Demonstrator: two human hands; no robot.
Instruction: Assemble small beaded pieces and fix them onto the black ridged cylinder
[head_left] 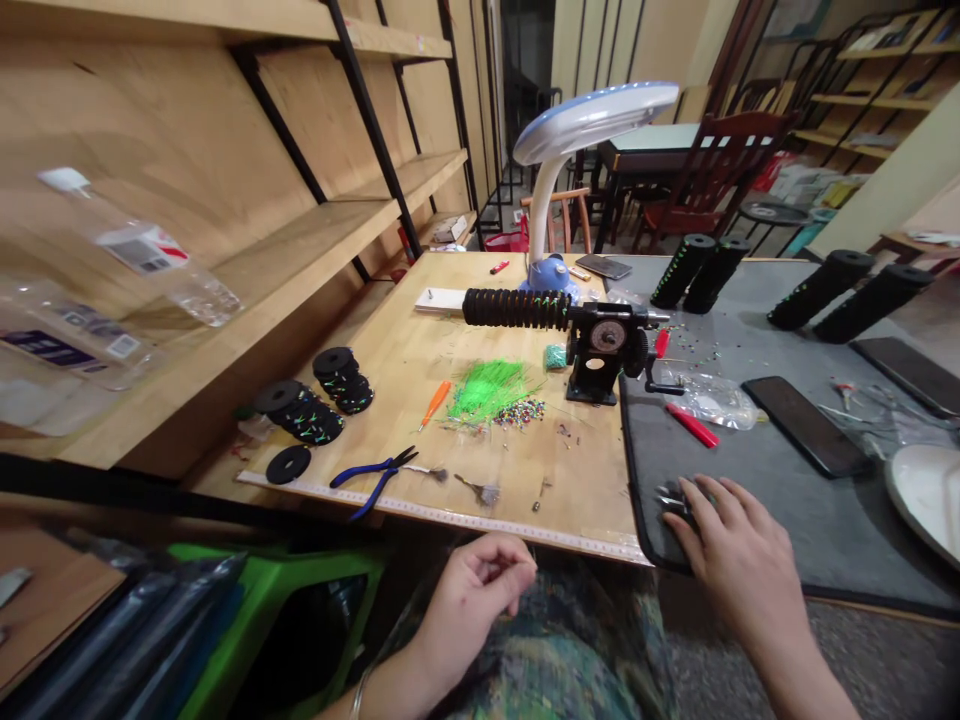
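My left hand (472,595) hovers over my lap below the wooden board's front edge, fingers curled in a pinch; whatever it holds is too small to name. My right hand (739,560) rests on the grey mat (795,470), fingers bent over a small dark metal tool (673,500) near the mat's front left corner. Beyond them a black hand-crank vise (604,350) holds a ribbed black cylinder (516,308). Green fibres (487,385) and coloured beads (519,412) lie on the wooden board (420,350).
Blue pliers (375,475), an orange tool (435,400), black foam discs (322,395) and a ruler strip lie on the board. A desk lamp (570,150) stands behind. Black cylinders (847,285), phones (806,425), a red tool (691,425) and a white plate (926,495) are on the mat. Shelves stand at the left.
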